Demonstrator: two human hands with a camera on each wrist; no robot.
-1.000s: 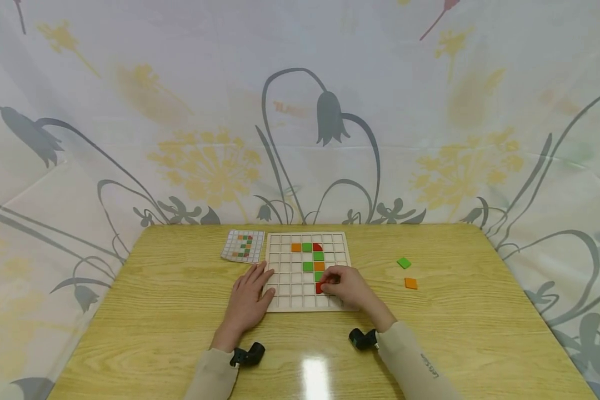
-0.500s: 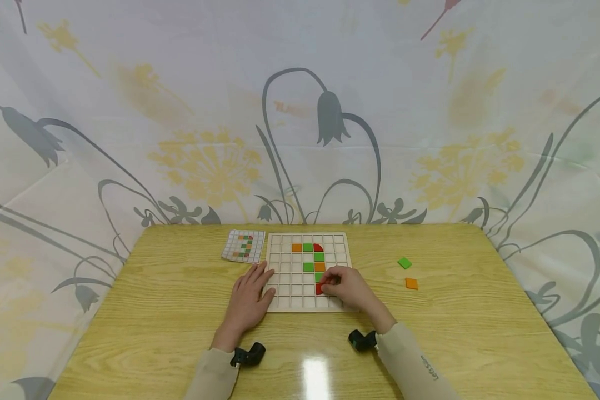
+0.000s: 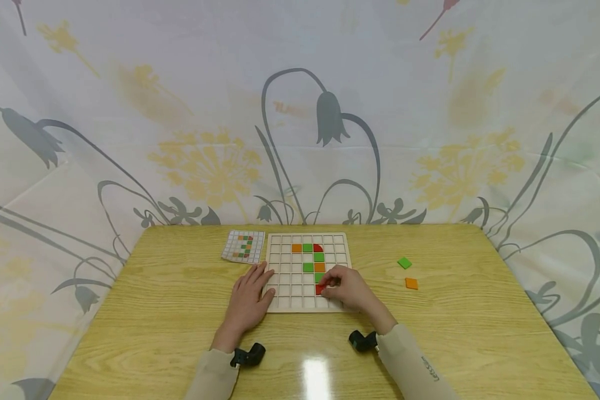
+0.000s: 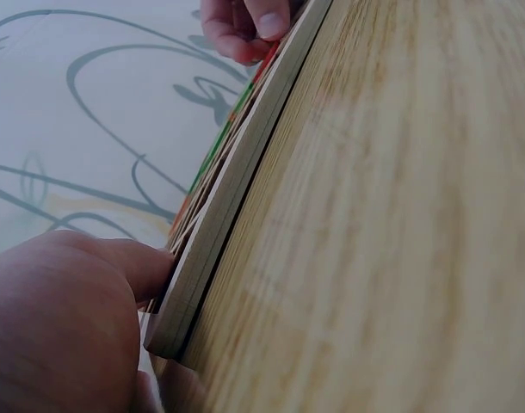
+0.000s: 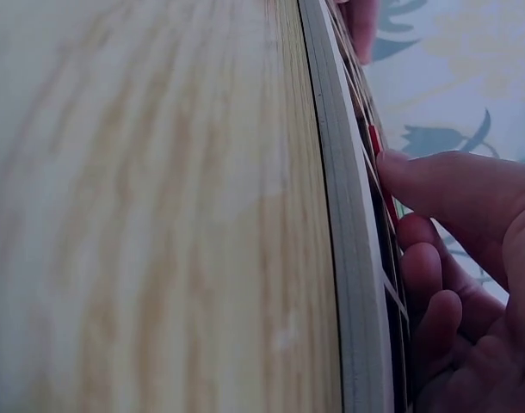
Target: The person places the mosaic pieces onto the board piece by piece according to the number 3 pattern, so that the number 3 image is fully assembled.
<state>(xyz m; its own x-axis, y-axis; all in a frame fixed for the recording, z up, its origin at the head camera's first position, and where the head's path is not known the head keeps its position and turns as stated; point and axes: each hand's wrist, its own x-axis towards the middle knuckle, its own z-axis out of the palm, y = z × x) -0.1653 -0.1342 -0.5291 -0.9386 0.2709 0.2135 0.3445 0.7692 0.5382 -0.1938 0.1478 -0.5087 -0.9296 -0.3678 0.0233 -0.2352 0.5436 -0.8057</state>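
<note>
A pale wooden grid board [image 3: 285, 305] lies on the table with orange, green and red tiles in its cells. My left hand [image 3: 249, 297] rests on its left edge, fingers straight and spread, the thumb on the board's front left part in the left wrist view. My right hand [image 3: 347, 287] is over the right side, fingers curled, thumb and forefinger at a red tile [image 3: 319, 289] in the lower part of the coloured column. In the right wrist view the thumb presses against this red tile [image 5: 384, 176], the forefinger close at its other end. Above it sits a green tile [image 3: 318, 276], partly covered by fingers.
A printed pattern card [image 3: 243, 246] lies left of the board, showing a coloured figure on a grid. To the right are a loose green tile [image 3: 404, 263] and a loose orange tile [image 3: 411, 283]. A flower-printed curtain [image 3: 300, 139] hangs behind the wooden table [image 3: 155, 311].
My right thumb has shifted slightly toward me over the red tile, leaving a little more space between it and the forefinger. My left hand stays in place.
</note>
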